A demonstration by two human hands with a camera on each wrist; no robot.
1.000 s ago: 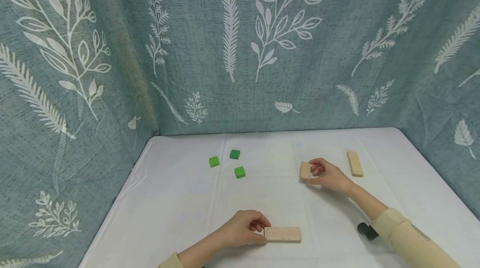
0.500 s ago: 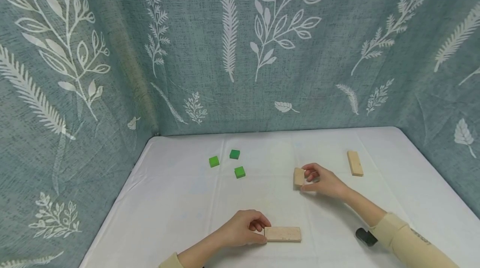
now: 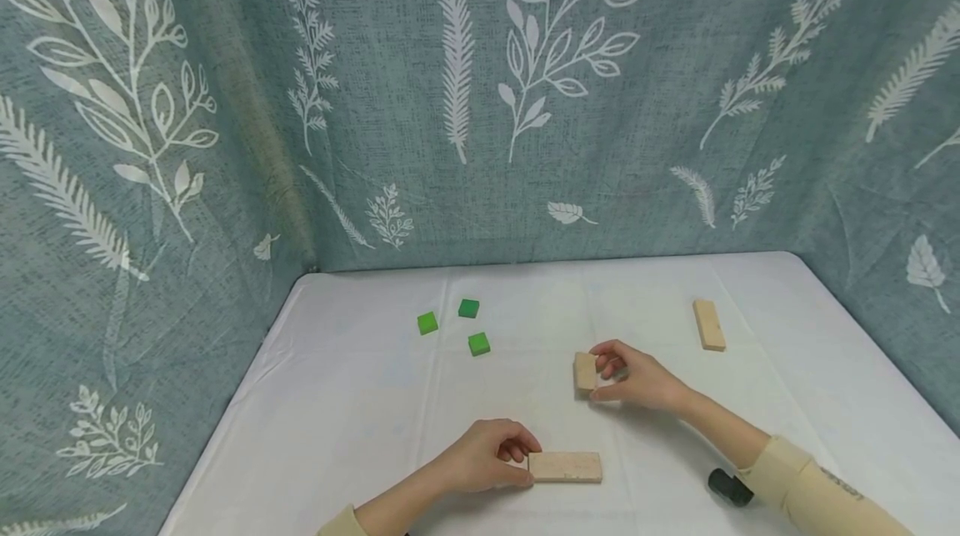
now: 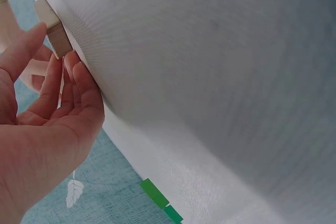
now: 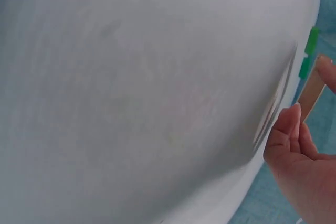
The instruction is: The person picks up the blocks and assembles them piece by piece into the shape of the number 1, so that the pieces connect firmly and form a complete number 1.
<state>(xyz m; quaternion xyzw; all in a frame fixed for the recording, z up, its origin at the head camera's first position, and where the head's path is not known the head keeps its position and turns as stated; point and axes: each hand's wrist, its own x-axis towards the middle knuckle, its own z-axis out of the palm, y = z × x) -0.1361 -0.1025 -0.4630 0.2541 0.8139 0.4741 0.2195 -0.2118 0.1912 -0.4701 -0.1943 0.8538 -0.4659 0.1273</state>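
Near the front of the table, my left hand pinches the left end of a flat wooden block that lies lengthwise from left to right. The left wrist view shows thumb and fingertips at the end of this pale block. Farther back and to the right, my right hand grips a second wooden block by its right side, thumb at the near end and fingers at the far end. From the right wrist camera, that block appears above the white cloth, between thumb and fingers.
Three small green blocks lie at the back left of the white-covered table. Another wooden block rests at the back right. A small black object sits beside the right sleeve. A patterned curtain hangs behind the table.
My right hand has moved left and toward the front, carrying its wooden block closer to the one at my left hand. The left hand and its block have stayed in place.
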